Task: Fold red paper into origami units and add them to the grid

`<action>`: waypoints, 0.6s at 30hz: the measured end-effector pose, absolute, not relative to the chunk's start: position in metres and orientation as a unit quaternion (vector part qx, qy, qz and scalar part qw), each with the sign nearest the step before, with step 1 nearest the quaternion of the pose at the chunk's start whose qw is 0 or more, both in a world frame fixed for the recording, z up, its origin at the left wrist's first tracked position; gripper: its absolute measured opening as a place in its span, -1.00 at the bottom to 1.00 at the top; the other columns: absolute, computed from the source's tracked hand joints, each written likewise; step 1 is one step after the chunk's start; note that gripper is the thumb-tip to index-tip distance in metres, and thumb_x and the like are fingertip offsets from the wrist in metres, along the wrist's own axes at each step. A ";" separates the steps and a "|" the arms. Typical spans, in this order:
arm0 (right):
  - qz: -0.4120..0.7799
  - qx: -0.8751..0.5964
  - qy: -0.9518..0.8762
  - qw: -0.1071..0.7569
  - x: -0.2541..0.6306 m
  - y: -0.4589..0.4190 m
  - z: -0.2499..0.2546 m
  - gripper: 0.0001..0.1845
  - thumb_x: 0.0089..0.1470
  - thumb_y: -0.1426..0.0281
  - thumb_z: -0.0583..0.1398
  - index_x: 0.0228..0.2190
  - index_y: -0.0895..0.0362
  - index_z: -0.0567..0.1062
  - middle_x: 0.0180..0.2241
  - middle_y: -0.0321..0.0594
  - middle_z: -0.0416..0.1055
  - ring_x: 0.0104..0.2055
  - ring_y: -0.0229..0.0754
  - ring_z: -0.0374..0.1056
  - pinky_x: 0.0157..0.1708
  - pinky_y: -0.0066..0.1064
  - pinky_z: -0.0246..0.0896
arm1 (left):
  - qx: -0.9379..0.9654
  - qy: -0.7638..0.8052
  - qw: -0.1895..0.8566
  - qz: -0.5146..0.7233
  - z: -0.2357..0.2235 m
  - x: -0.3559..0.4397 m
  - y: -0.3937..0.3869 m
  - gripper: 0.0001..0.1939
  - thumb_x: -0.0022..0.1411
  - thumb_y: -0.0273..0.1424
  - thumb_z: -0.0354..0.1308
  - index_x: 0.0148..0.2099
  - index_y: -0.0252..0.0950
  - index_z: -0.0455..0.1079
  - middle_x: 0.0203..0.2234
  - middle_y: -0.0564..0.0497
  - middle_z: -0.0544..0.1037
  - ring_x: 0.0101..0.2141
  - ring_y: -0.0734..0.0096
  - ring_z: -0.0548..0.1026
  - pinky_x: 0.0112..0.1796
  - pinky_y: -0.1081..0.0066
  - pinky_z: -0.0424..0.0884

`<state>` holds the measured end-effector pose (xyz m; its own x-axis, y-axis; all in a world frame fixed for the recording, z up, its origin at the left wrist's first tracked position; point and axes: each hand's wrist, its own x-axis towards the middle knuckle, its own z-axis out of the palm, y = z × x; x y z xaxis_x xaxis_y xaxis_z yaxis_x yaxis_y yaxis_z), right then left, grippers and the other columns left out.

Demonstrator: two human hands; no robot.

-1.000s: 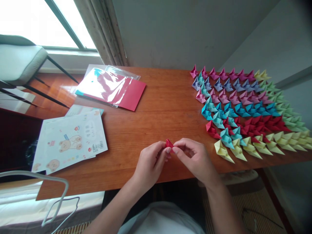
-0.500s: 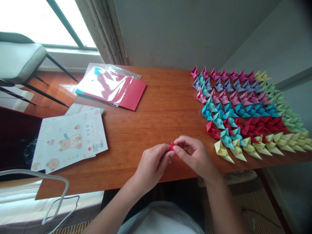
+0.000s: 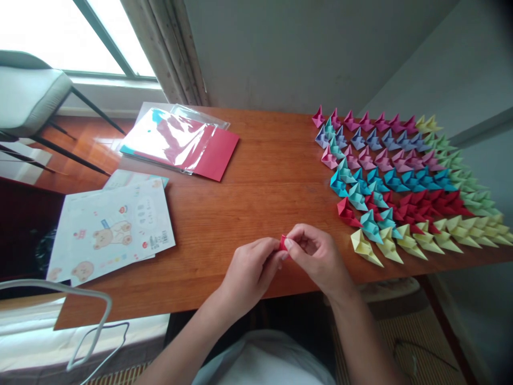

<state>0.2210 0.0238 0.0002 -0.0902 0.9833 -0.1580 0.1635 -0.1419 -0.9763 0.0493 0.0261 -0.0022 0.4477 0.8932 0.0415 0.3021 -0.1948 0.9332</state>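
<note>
A small folded piece of red paper [image 3: 283, 243] is pinched between my two hands above the table's front part. My left hand [image 3: 253, 267] grips its left side between thumb and index finger. From the right, the thumb and fingers of my right hand [image 3: 315, 254] close on it. My fingers hide most of the paper, so its full shape cannot be made out. To the right of my hands stand rows of folded paper boats, among them a yellow boat [image 3: 365, 248], a red boat [image 3: 348, 212] and a light-blue boat [image 3: 371, 225].
The wooden table [image 3: 240, 214] bears a clear packet of coloured paper [image 3: 168, 141] with a red sheet [image 3: 224, 155] at the back left. Bear-printed white packets [image 3: 120, 230] lie at the left. A chair [image 3: 36, 101] and a white cable [image 3: 106, 305] are further left.
The red paper's visible part has altered slightly between my fingertips, and my right fingers have shifted a little on it. The whole view has moved slightly; the boats stay in place.
</note>
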 end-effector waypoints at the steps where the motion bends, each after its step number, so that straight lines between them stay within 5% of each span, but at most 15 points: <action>1: 0.529 -0.541 -0.525 0.390 0.222 0.024 0.001 -0.82 0.16 0.32 0.23 -0.45 0.10 0.46 -0.48 -0.30 0.43 -0.42 -0.24 0.34 -0.39 -0.44 0.28 | 0.706 0.423 0.473 0.313 -0.002 0.050 0.026 -0.77 0.42 -0.37 0.04 -0.35 -0.27 0.29 -0.50 0.07 0.46 -0.48 0.50 0.38 -0.39 0.50 0.24; 18: 0.572 -0.505 -0.522 0.381 0.225 0.027 0.005 -0.86 0.19 0.29 0.20 -0.36 0.09 0.46 -0.41 -0.31 0.41 -0.35 -0.24 0.36 -0.34 -0.46 0.33 | 0.696 0.420 0.494 0.307 0.001 0.048 0.026 -0.76 0.41 -0.40 0.03 -0.36 -0.27 0.28 -0.49 0.08 0.44 -0.47 0.50 0.36 -0.39 0.50 0.22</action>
